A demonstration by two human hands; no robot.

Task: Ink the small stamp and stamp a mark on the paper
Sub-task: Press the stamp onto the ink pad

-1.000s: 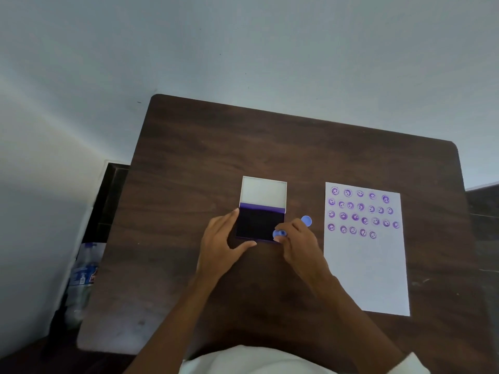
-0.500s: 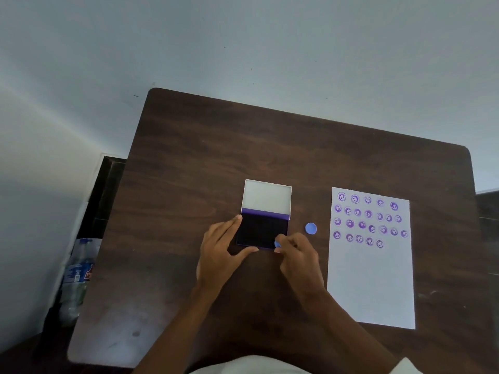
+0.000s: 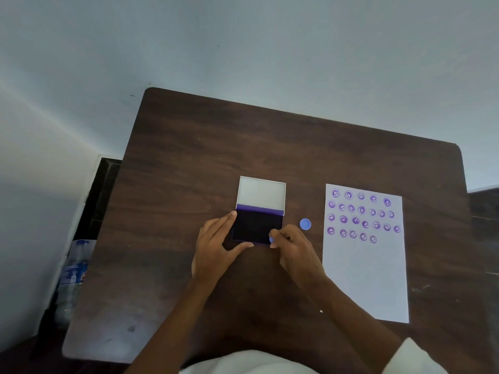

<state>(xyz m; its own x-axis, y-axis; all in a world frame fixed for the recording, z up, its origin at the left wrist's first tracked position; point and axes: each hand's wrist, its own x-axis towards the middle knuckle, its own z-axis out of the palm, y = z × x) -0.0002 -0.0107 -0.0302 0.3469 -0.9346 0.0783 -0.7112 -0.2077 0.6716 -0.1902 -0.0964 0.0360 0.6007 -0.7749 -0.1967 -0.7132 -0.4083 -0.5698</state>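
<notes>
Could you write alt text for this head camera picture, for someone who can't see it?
A right hand presses a small blue stamp onto an open ink pad steadied by the left hand. Paper with purple marks lies right.

Plain room, perhaps a home: dark wooden table (image 3: 270,147) against bare wall (image 3: 243,49), water bottle (image 3: 73,276) on floor

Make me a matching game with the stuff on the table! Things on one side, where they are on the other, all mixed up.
Things:
1. small stamp
2. blue cap
3. paper
4. left hand

Places:
A. lying alone between the ink pad and the sheet
B. at the table's right side, with purple marks
C. pinched in the right hand, at the pad's corner
D. resting at the ink pad's left edge

Pairs: 1-C, 2-A, 3-B, 4-D
</notes>
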